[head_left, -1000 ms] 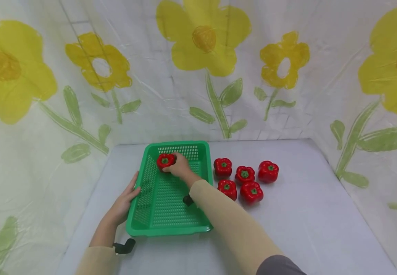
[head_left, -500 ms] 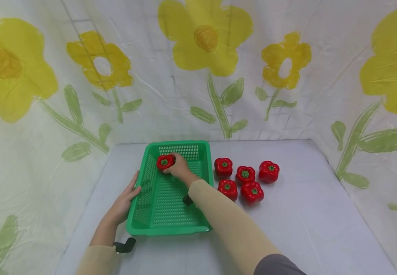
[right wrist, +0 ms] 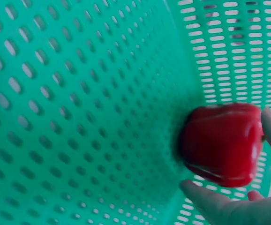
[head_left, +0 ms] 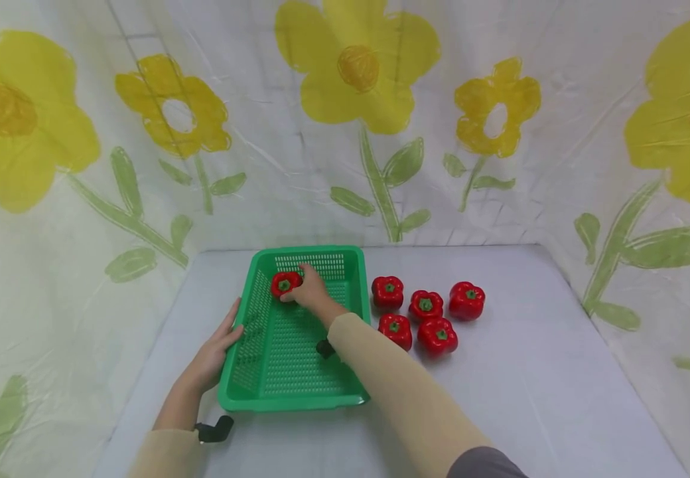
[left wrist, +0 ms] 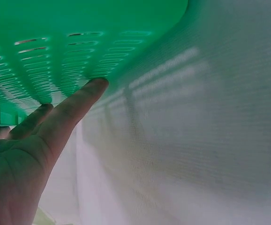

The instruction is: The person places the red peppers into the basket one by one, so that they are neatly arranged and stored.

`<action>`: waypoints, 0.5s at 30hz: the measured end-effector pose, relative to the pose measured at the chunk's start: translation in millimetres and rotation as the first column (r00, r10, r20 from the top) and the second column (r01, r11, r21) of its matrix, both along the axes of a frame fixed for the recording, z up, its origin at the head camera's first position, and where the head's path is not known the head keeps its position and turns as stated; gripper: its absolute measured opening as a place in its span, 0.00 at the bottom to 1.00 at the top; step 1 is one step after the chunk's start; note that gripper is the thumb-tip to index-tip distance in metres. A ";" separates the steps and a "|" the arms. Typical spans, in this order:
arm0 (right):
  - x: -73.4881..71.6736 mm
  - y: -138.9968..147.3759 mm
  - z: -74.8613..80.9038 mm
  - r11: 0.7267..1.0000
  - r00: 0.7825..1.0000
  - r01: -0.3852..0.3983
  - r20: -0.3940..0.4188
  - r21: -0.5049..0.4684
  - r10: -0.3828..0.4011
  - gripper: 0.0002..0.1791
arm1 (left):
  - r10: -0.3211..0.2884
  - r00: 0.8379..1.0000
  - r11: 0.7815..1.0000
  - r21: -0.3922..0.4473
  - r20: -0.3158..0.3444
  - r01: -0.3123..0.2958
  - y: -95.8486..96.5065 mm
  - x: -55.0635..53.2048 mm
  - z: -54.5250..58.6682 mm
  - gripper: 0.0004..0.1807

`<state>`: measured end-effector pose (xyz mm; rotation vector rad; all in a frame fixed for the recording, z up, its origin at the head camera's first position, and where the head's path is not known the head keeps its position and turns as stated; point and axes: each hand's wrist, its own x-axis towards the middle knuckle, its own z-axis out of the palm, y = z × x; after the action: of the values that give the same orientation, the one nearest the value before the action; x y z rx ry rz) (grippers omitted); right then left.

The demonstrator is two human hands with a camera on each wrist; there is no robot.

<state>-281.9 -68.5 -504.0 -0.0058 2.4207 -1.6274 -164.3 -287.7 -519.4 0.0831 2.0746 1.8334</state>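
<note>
A red bell pepper [head_left: 285,285] with a green stem sits inside the green plastic basket [head_left: 297,402], near its far left corner. My right hand [head_left: 312,292] reaches into the basket beside this pepper. In the right wrist view, the fingers [right wrist: 210,204] are spread around the bell pepper [right wrist: 222,143], with a gap showing below it and another fingertip right at its upper edge. Along the basket's left outer wall lies my left hand [head_left: 213,355], thumb by the rim. From the left wrist, its straight fingers [left wrist: 74,108] touch the slotted wall [left wrist: 84,51].
Several more red bell peppers [head_left: 425,305] stand on the white table [head_left: 536,398] just right of the basket. My right forearm crosses the basket's right rim, close to the nearest of them. A flower-printed curtain [head_left: 297,179] hangs behind and along both sides.
My right fingers have loosened and spread from the bell pepper, which now sits slightly nearer and lower in the basket. The left hand has stayed at the basket's side.
</note>
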 end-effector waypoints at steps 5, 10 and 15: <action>1.3 5.7 15.4 0.999 1.000 0.024 -0.017 -0.020 -0.025 0.46 | 0.007 1.000 1.000 -0.002 0.005 -0.007 0.5 0.2 0.6 0.34; 4.1 14.0 34.3 0.996 1.000 -0.003 -0.031 -0.087 0.000 0.46 | 0.001 1.000 1.000 -0.007 0.002 -0.001 0.5 0.5 1.8 0.33; 2.9 24.4 49.4 0.990 0.999 -0.034 -0.035 -0.139 0.029 0.46 | -0.006 1.000 1.000 0.013 0.009 0.006 0.8 0.6 2.4 0.32</action>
<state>-279.0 -44.1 -454.6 -0.0940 2.3126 -1.7925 -163.7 -286.9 -517.0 0.0842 2.0549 1.8406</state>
